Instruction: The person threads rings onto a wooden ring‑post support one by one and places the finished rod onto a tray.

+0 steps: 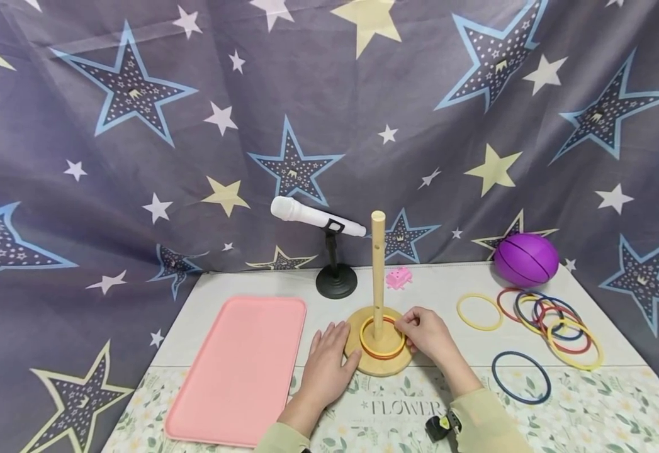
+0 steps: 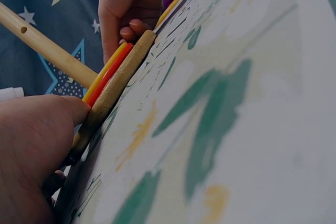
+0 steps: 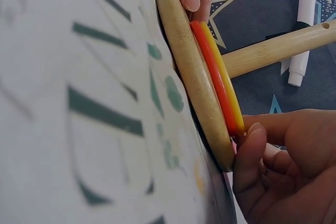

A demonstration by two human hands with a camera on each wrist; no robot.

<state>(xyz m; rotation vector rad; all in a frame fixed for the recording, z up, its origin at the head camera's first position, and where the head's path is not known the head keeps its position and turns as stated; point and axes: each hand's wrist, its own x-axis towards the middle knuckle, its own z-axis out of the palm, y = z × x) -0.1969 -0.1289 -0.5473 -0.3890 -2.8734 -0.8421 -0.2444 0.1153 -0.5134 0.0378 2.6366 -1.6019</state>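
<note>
A wooden post [image 1: 378, 270] rises from a round wooden base [image 1: 384, 369]. Around its foot lie a red ring [image 3: 212, 77] and, on top of it, a yellow ring [image 3: 226, 80]. With thumb and forefinger my right hand [image 1: 428, 333] pinches the yellow ring at its right edge; whether the red one is also touched cannot be told. My left hand [image 1: 329, 365] rests beside the base, fingers extended forward, its thumb at the base's left edge. In the left wrist view that thumb [image 2: 73, 107] lies against the base near the rings.
Left of the base lies a pink tray [image 1: 238, 371]. Behind stand a white microphone [image 1: 318, 217] on a black stand [image 1: 337, 281] and a small pink object [image 1: 399, 277]. At right are a purple ball [image 1: 526, 259], several overlapping rings, a separate yellow ring [image 1: 479, 328] and a blue ring [image 1: 520, 401].
</note>
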